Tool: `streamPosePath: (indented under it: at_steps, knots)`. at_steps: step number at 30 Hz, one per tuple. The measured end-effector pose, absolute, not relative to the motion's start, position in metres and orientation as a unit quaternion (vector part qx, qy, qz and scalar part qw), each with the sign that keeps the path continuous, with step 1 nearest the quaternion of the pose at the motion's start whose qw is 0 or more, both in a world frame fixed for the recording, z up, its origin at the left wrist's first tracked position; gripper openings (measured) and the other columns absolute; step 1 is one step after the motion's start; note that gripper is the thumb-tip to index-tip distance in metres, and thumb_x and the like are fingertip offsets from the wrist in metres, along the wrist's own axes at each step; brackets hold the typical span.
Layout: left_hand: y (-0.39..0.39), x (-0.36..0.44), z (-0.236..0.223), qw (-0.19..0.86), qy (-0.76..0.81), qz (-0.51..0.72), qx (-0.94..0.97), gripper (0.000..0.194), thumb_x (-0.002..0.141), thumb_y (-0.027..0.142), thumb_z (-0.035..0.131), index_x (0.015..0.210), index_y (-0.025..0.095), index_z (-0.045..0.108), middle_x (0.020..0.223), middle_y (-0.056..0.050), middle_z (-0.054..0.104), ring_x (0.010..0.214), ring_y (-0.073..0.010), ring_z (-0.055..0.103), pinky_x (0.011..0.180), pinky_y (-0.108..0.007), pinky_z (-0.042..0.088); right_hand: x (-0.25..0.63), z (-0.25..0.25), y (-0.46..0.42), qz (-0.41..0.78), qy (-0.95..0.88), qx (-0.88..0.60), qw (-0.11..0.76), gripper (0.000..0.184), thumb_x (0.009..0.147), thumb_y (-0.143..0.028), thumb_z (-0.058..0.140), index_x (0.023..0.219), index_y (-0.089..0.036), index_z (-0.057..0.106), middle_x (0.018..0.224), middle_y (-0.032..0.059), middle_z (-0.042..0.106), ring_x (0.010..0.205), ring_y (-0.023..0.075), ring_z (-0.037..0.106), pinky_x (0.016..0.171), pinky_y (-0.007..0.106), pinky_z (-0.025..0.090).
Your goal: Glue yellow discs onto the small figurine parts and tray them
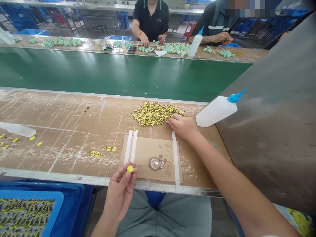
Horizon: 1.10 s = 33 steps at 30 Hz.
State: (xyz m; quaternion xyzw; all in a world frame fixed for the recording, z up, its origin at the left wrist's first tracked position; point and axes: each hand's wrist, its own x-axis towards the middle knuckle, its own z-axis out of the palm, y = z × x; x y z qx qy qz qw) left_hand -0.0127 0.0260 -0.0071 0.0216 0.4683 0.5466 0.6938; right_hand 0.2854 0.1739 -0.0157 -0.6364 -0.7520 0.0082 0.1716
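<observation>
My left hand is closed near the table's front edge, pinching a small round yellow disc between thumb and fingers. My right hand reaches to the right edge of a pile of small yellow-and-black pieces. Its fingertips are drawn together at the pile, and whatever lies between them is hidden. Between the hands a cardboard sheet, held with white tape strips, bears a small puddle of clear liquid. Several yellow discs, some in pairs, lie on the table to the left.
A white bottle with a blue nozzle leans beside my right forearm, near a grey metal panel. Another whitish bottle lies at left. Beyond the green belt two people work. A blue crate stands lower left.
</observation>
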Motion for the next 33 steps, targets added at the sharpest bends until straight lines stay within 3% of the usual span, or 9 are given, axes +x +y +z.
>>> streamPosePath:
  at_steps: [3, 5, 8, 11, 17, 27, 30, 33]
  knots:
    - [0.027, -0.013, -0.008, 0.693, 0.467, 0.549, 0.020, 0.042, 0.051, 0.013, 0.093, 0.091, 0.015, 0.080, 0.095, -0.010, 0.079, 0.079, -0.0162, 0.076, 0.074, -0.015, 0.060, 0.285, -0.016, 0.166, 0.024, -0.707, -0.660, 0.251, 0.041, 0.098, -0.047, 0.043, 0.094, -0.018, 0.072, 0.092, 0.0088, 0.070, 0.078, 0.0194, 0.064, 0.063, 0.028, 0.041]
    - [0.027, -0.013, -0.008, 0.693, 0.467, 0.548, 0.018, 0.042, 0.051, 0.013, 0.093, 0.091, 0.014, 0.080, 0.094, -0.010, 0.079, 0.078, -0.0162, 0.076, 0.073, -0.015, 0.060, 0.283, -0.016, 0.157, 0.047, -0.673, -0.677, 0.294, 0.047, 0.099, -0.050, 0.039, 0.095, -0.015, 0.071, 0.082, 0.0073, 0.071, 0.069, 0.0180, 0.064, 0.061, 0.028, 0.045]
    - [0.028, -0.013, -0.009, 0.697, 0.466, 0.546, 0.016, 0.042, 0.051, 0.013, 0.094, 0.090, 0.013, 0.079, 0.093, -0.011, 0.079, 0.076, -0.0160, 0.076, 0.071, -0.015, 0.061, 0.279, -0.016, 0.140, 0.088, -0.638, -0.689, 0.331, 0.054, 0.099, -0.054, 0.035, 0.093, -0.013, 0.069, 0.070, 0.0046, 0.070, 0.053, 0.0153, 0.061, 0.050, 0.026, 0.045]
    - [0.030, -0.012, -0.010, 0.700, 0.459, 0.547, 0.025, 0.040, 0.053, 0.014, 0.093, 0.091, 0.013, 0.079, 0.093, -0.010, 0.079, 0.076, -0.0157, 0.076, 0.071, -0.014, 0.060, 0.275, -0.018, 0.121, 0.108, -0.627, -0.688, 0.350, 0.047, 0.098, -0.053, 0.042, 0.089, -0.015, 0.069, 0.065, 0.0029, 0.068, 0.051, 0.0147, 0.060, 0.048, 0.025, 0.045]
    - [0.037, -0.010, -0.013, 0.701, 0.444, 0.555, 0.054, 0.036, 0.058, 0.014, 0.090, 0.092, 0.015, 0.079, 0.096, -0.010, 0.079, 0.079, -0.0154, 0.076, 0.074, -0.014, 0.060, 0.266, -0.029, 0.102, 0.089, -0.662, -0.658, 0.348, 0.025, 0.091, -0.039, 0.055, 0.083, -0.019, 0.069, 0.079, 0.0053, 0.070, 0.071, 0.0187, 0.064, 0.069, 0.031, 0.049]
    - [0.041, -0.008, -0.024, 0.711, 0.401, 0.569, 0.097, 0.032, 0.061, 0.016, 0.089, 0.091, 0.018, 0.080, 0.094, -0.009, 0.079, 0.076, -0.0139, 0.076, 0.070, -0.012, 0.059, 0.269, -0.039, 0.103, 0.086, -0.680, -0.628, 0.369, 0.018, 0.088, -0.036, 0.064, 0.085, -0.019, 0.071, 0.077, 0.0034, 0.070, 0.062, 0.0154, 0.059, 0.063, 0.030, 0.050]
    - [0.041, -0.009, -0.027, 0.719, 0.386, 0.569, 0.099, 0.032, 0.061, 0.016, 0.089, 0.092, 0.018, 0.080, 0.093, -0.008, 0.079, 0.075, -0.0135, 0.075, 0.067, -0.012, 0.059, 0.263, -0.037, 0.095, 0.118, -0.639, -0.624, 0.435, 0.016, 0.085, -0.035, 0.069, 0.088, -0.020, 0.072, 0.086, 0.0050, 0.073, 0.066, 0.0155, 0.064, 0.063, 0.030, 0.054]
    - [0.041, -0.009, -0.029, 0.726, 0.377, 0.567, 0.094, 0.032, 0.061, 0.016, 0.090, 0.091, 0.018, 0.080, 0.092, -0.008, 0.079, 0.073, -0.0132, 0.075, 0.066, -0.011, 0.059, 0.247, -0.027, 0.081, 0.239, -0.545, -0.599, 0.536, 0.016, 0.079, -0.033, 0.077, 0.087, -0.020, 0.075, 0.090, 0.0063, 0.075, 0.071, 0.0170, 0.069, 0.065, 0.030, 0.058]
